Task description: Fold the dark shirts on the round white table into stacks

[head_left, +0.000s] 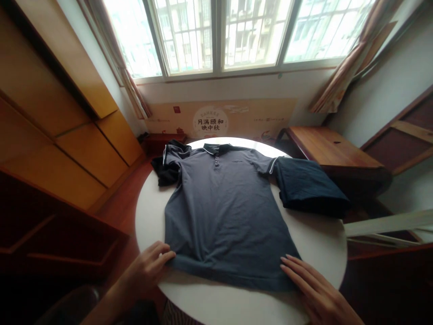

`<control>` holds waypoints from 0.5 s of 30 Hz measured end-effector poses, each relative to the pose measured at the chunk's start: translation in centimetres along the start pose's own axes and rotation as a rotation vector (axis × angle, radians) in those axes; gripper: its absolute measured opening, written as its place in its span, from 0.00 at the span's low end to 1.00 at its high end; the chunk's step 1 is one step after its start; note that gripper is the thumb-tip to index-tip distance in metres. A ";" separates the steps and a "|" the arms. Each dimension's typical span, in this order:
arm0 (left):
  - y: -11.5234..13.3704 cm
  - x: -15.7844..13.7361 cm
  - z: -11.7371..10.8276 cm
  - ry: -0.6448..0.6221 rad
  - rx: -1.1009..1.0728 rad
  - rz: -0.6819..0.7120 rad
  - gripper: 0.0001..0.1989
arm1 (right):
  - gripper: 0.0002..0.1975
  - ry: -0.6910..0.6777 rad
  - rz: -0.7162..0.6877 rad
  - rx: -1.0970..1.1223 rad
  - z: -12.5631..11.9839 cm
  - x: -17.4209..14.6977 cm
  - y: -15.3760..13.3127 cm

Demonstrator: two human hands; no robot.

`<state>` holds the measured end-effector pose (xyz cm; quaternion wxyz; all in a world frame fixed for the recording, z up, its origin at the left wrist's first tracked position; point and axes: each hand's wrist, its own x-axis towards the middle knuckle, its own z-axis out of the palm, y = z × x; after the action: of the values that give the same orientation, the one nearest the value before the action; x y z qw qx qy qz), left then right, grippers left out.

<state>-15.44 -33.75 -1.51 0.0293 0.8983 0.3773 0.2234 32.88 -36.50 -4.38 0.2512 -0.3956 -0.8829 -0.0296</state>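
A grey polo shirt (226,212) lies spread front up across the round white table (314,243), collar at the far side and hem toward me. My left hand (152,262) pinches the hem's left corner between thumb and fingers. At the right hem corner, my right hand (314,284) rests with its fingers stretched out flat on the cloth. A folded dark navy garment (304,185) lies beside the right sleeve. Some black cloth (165,174) shows beside and partly under the left sleeve.
A wooden side table (338,146) stands beyond the table on the right. Wooden cabinets (67,135) line the left. Ahead are a printed banner (243,117) and a barred window (250,36) with curtains. A pale bar (389,223) runs close to the table's right edge.
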 end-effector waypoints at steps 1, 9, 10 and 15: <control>-0.1 0.0 0.0 0.011 0.008 0.013 0.21 | 0.30 0.011 -0.003 0.008 -0.1 0.0 0.2; 0.5 -2.0 -1.3 0.180 0.012 -0.148 0.13 | 0.20 -0.058 -0.081 0.090 -1.2 0.0 0.1; 0.7 -2.4 -1.2 0.171 0.009 -0.186 0.13 | 0.19 -0.061 -0.094 0.090 -1.3 0.1 0.1; 1.3 -2.7 0.2 0.176 0.008 -0.368 0.14 | 0.16 -0.034 -0.084 0.070 -1.2 0.4 0.0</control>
<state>-16.20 -36.51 -2.40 0.0332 0.7912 0.5372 0.2903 33.15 -36.57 -3.21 0.2486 -0.3499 -0.9032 -0.0025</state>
